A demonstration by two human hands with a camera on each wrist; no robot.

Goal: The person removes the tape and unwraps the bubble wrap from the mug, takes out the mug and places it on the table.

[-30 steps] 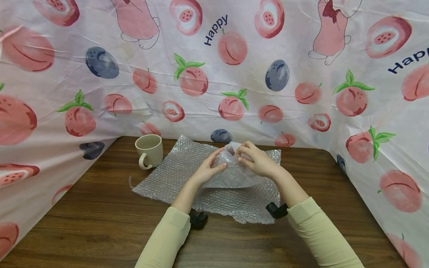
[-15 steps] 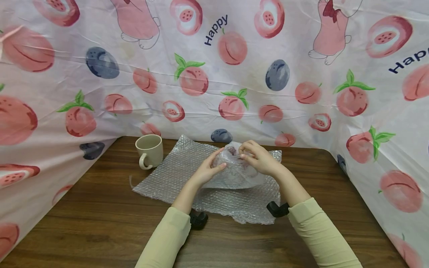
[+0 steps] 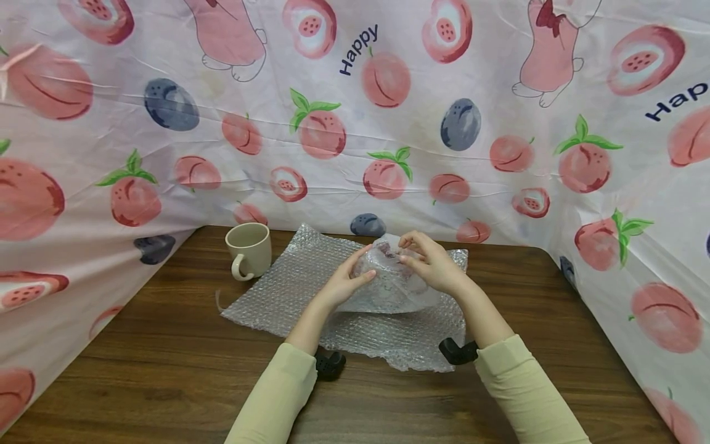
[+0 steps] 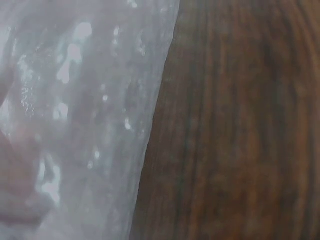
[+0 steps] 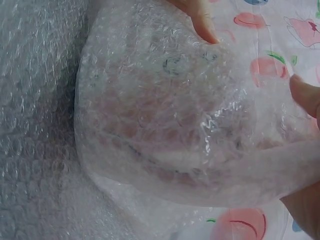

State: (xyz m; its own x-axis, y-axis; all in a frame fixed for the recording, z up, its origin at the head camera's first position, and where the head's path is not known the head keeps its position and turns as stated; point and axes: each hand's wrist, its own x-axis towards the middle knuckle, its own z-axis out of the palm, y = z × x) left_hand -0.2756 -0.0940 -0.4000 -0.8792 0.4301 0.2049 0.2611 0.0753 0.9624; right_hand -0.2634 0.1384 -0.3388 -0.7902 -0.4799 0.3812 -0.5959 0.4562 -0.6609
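Note:
Between both hands a bundle of clear bubble wrap (image 3: 388,290) stands raised over a flat sheet. Something inside shows faint green and pinkish marks through the plastic, but its kind is unclear. My left hand (image 3: 339,285) grips the bundle's left side, thumb on the near face and fingers behind. At the upper right my right hand (image 3: 435,265) pinches the wrap near an opening at the top. In the right wrist view the wrapped bundle (image 5: 165,115) fills the middle, with fingers at the top and right edges. Blurred wrap (image 4: 95,110) covers the left part of the left wrist view.
A sheet of bubble wrap (image 3: 277,287) lies under the bundle on the dark wooden table (image 3: 138,370). Behind and left stands a cream mug (image 3: 249,250), handle toward the near side. A fruit-printed cloth (image 3: 416,123) hangs around the back and sides.
My right hand has shifted slightly right with the pinched wrap, and the top opening shows a little more. The left hand keeps its hold. The mug and sheet stay put.

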